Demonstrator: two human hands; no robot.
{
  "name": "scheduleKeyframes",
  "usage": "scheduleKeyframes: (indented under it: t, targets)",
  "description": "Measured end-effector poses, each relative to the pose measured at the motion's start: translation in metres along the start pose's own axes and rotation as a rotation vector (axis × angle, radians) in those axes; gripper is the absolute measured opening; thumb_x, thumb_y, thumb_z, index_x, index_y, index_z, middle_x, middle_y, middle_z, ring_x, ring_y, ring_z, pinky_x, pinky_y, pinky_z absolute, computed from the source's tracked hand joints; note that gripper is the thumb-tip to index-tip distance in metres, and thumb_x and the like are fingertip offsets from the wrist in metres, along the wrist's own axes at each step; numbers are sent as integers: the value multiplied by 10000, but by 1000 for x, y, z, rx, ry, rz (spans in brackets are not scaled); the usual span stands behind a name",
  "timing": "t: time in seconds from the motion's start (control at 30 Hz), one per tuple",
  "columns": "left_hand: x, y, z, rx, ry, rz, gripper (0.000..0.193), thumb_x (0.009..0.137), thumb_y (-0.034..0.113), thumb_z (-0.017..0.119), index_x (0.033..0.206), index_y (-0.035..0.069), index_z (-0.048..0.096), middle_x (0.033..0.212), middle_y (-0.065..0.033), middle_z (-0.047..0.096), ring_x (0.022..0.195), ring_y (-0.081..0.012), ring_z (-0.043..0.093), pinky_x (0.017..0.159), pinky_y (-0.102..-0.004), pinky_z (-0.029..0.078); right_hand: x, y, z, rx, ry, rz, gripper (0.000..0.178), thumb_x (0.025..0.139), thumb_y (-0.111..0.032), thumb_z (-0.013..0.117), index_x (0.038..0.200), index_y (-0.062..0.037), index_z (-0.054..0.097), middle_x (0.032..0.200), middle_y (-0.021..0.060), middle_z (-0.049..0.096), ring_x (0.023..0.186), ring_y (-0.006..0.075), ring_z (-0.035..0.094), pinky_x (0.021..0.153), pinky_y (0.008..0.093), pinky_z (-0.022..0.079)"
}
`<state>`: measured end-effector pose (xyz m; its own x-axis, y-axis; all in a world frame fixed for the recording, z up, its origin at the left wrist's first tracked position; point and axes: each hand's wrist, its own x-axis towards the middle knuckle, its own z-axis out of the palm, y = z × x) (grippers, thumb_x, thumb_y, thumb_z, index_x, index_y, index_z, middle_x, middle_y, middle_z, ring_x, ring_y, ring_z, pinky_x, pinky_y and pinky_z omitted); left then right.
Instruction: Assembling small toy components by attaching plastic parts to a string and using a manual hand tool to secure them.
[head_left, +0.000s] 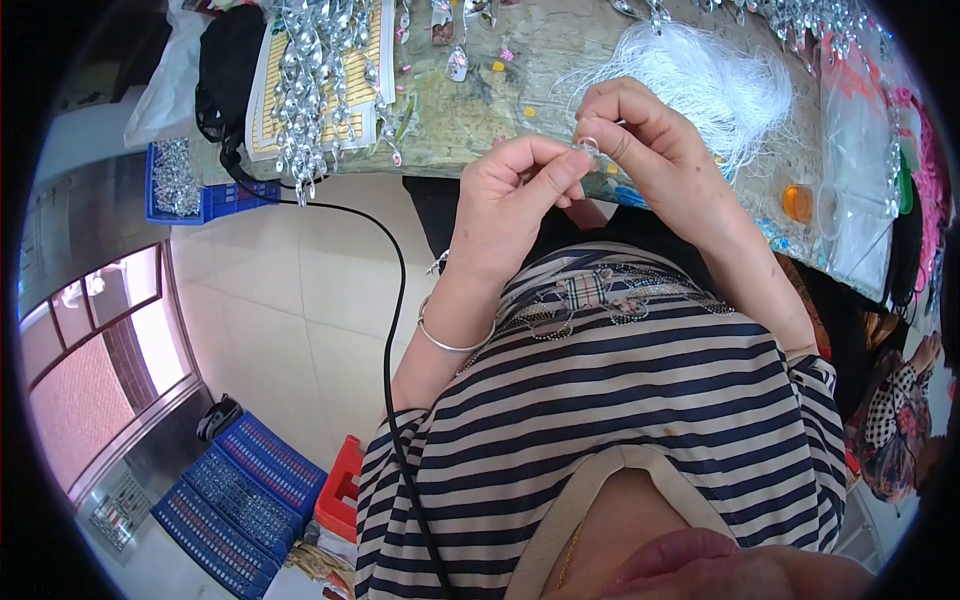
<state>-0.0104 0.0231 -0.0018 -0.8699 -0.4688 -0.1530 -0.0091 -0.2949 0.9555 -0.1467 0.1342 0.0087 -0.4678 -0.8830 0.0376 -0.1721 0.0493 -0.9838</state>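
Observation:
Close together over the near edge of the table, both of my hands are closed in a fingertip pinch. My left hand [515, 190] has thumb and forefinger pressed together on a small shiny ring-shaped piece [589, 146]. Right beside it, my right hand [655, 150] pinches with thumb and bent forefinger. What sits between those right fingertips is too small to make out. Beyond the right hand lies a loose heap of white thread [700, 85]. A few tiny yellow bits [530, 112] and pink bits are scattered on the tabletop near the hands.
Strings of clear crystal drops [310, 90] hang over the table's edge at the left, beside a black bag [230, 70]. Below stands a blue basket [210, 205] of crystals. A black cable [395, 270] runs down past my left arm. Clear plastic bags [860, 190] lie at the right.

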Motion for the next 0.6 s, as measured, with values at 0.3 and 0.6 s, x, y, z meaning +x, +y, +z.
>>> scheduleKeyframes:
  t: [0.3,0.6]
  targets:
    - [-1,5,3,-79,81,-60,92,851,86,631,872,7,672,751,-26,641,667,-60,546,597,-193,403,2,-5,-2,76,5,0,137,916,-125,552,935,-14,630,983,34,532,921,115,507,833,249,403]
    - [-3,0,3,-42,102,32,100,845,65,653,931,15,663,824,-19,652,712,-49,567,591,-172,395,-11,-17,-5,-307,40,-232,113,879,-68,586,945,5,640,923,72,537,829,128,539,720,229,439]
